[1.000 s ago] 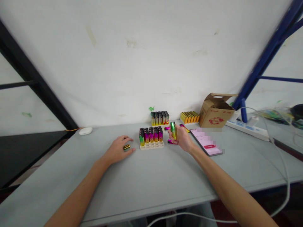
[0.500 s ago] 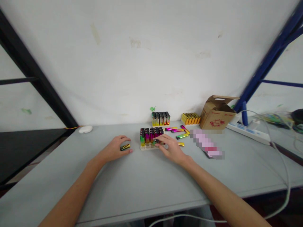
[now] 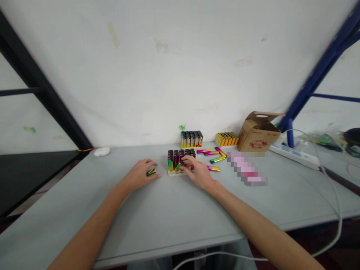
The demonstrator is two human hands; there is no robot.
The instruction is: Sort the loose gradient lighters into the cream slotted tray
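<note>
Wall: white, with some stains; it rises beyond the left hand and the right hand.
Bench: grey, under both hands.
Carton: brown, with its top opened, beyond the right hand and to its right.
Power strip: white, well apart from the right hand, on its right side.
Flat pink object: to the right of the right hand (it is covered by blurred squares, so I cannot read it).
Right hand: the thumb and fingertips are closed together on a green lighter.
Left hand: the thumb and forefinger are apart in a curve; whether the other fingers are clamped on something, I cannot tell.
Near tray: pale, between the two hands, filled in its back rows with upright lighters; the right hand hides part of it.
Far lighters: an upright block, beyond the right hand, near the wall.
Yellow pieces: standing in rows, beyond the right hand, beside the carton.
White case: beyond the left hand, to its left.
Loose lighters: lying just beyond and to the right of the right hand.
Green lighter: tilted, at the front of the near tray.
Gold-and-dark lighter: inside the curve of the left hand.
</note>
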